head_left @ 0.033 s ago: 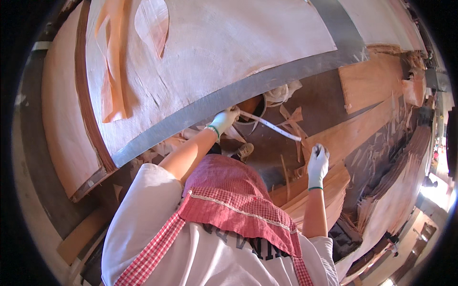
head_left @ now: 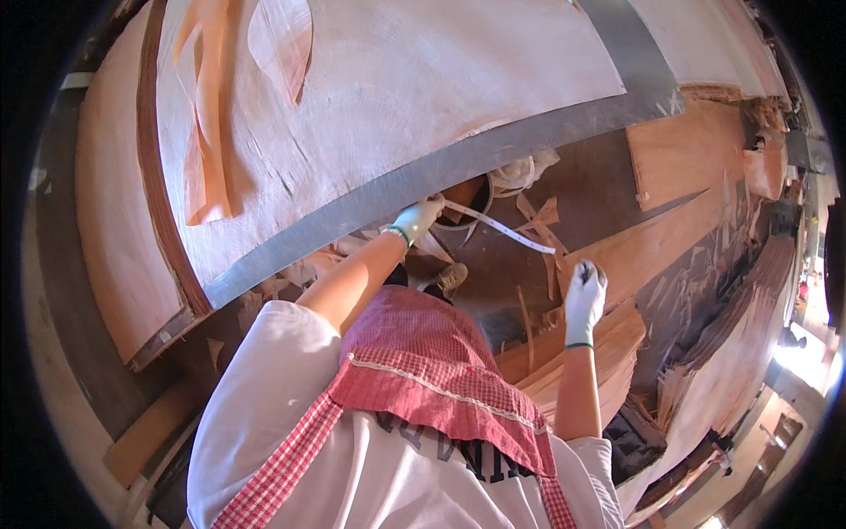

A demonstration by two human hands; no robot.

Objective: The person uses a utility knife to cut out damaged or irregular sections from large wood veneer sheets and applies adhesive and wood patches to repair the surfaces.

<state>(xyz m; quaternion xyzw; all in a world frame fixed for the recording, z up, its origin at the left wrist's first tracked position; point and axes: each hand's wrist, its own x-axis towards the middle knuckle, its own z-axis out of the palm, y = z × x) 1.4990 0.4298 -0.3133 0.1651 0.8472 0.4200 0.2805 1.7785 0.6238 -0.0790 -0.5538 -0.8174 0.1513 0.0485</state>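
My left hand (head_left: 420, 217), in a white glove with a green cuff, is closed at the near edge of the metal-edged table (head_left: 370, 192). From its fingers a narrow white tape (head_left: 500, 227) with small dark marks runs out to the right, its far end loose in the air. My right hand (head_left: 585, 300), gloved the same way, is raised apart from the tape, fingers curled in; what they hold, if anything, is hidden. A large pale veneer sheet (head_left: 379, 97) covers the table top. On it lie a long orange-brown veneer strip (head_left: 207, 150) and a pointed veneer scrap (head_left: 284, 48).
A veneer stack (head_left: 119, 194) stands along the left side. Below the table edge are a round bin (head_left: 464, 212) and a white bag (head_left: 524, 172). Veneer boards (head_left: 687, 150), a leaning stack (head_left: 740, 326) and torn scraps (head_left: 542, 220) crowd the floor at right.
My right hand has shifted very slightly to the left. The left hand still grips the tape in nearly the same place.
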